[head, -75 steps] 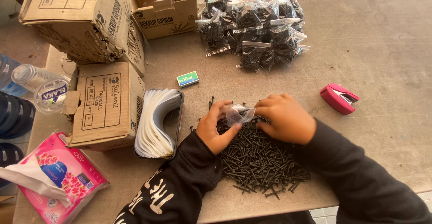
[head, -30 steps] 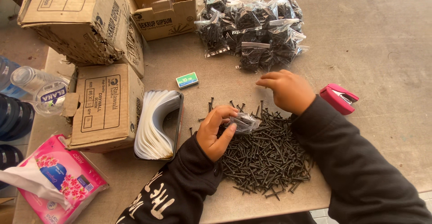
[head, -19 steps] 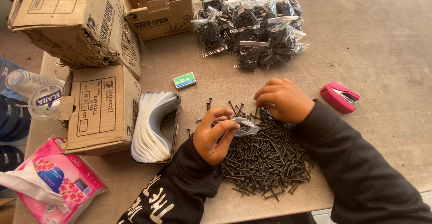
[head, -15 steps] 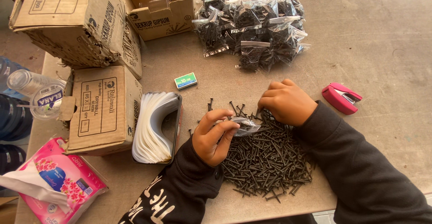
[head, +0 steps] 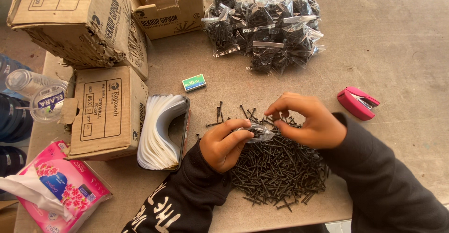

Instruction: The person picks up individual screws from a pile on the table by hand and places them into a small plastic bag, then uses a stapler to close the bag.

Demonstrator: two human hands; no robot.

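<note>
Left hand (head: pixel 225 144) pinches a small clear bag (head: pixel 256 133); right hand (head: pixel 306 120), fingertips together, picks from the near screw pile (head: pixel 279 170).

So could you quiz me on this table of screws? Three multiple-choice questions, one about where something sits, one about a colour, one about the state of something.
1. Where is the stapler?
A. On the table to the right of the loose screws
B. Inside a cardboard box
C. On the tissue pack

2. What colour is the stapler?
A. Green
B. Pink
C. Yellow

3. What is the left hand doing?
A. Lying flat on the table
B. Holding a small clear bag
C. Gripping the plastic cup

Answers:
1 A: it lies on the grey table, right of the loose screws.
2 B: its body is plainly pink.
3 B: its fingers pinch the small clear bag over the pile, while the right hand pinches at screws beside it.
</note>
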